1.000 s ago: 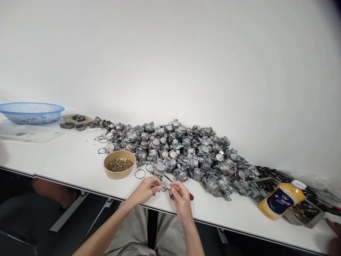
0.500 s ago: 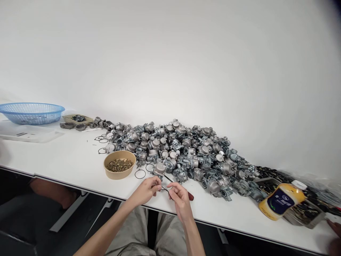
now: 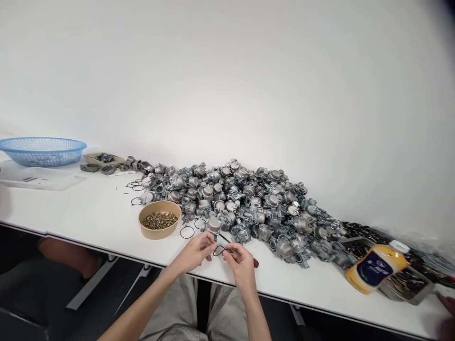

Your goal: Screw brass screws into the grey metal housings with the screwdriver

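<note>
Between my hands, just above the table's front edge, a thin black rubber O-ring is held and looks slightly bent. My left hand pinches its left side with thumb and fingers, and my right hand pinches its right side. Just beyond my fingertips stands a grey metal carburetor. A screwdriver lies on the table partly under my right hand; its red handle and part of its dark shaft show. More black rings lie flat left of that carburetor.
A big heap of carburetors runs along the wall. Left of my hands stands a tan bowl of small brass screws. A yellow bottle leans right, by a tray of black parts. Far left is a blue basket. Another person's hand shows at right.
The ring between my hands has turned so more of its loop shows. My hands have shifted only slightly, both still pinching. Things on the table stay where they were.
</note>
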A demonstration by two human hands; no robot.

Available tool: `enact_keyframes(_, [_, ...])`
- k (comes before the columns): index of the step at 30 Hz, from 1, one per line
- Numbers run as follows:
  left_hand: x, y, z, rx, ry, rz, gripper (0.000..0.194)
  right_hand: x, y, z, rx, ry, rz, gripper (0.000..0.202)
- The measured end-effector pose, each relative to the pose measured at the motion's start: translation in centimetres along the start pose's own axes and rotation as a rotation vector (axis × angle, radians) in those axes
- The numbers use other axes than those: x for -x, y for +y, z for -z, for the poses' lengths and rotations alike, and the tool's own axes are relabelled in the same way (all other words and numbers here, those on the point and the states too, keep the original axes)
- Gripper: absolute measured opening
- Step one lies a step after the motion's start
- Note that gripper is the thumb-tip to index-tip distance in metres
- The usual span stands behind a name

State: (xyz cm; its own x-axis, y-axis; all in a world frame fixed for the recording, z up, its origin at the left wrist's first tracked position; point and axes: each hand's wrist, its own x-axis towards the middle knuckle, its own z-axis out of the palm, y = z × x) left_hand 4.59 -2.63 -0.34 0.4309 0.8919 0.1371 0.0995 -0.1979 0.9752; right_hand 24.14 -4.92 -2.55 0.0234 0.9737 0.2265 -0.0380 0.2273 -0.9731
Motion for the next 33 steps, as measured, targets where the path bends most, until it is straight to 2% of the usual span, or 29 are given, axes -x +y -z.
enact_keyframes(5, [0.2,0.5,0.1,-0.002,-0.031,-0.028,0.039,0.1,-0.5,-0.3,0.01,-0.017,0.012,0.035])
enact_keyframes(13, [0.5,1.4,0.0,-0.034,-0.057,-0.077,0.036,0.5,-1.3,-0.6,0.086,-0.049,0.026,0.04])
enact_keyframes(23, [0.2,0.7,-0.1,-0.063,-0.091,-0.084,0.033,0.3,-1.3,-0.2,0.238,-0.053,0.06,0.04])
enact_keyframes(27, [0.3,0.8,-0.2,-0.086,-0.107,-0.087,0.031,0.3,-1.5,-0.4,0.237,-0.049,0.072,0.041])
enact_keyframes(33, [0.2,0.8,-0.3,-0.063,-0.083,-0.057,0.03,0.5,-1.4,-0.6,0.155,-0.069,-0.002,0.043])
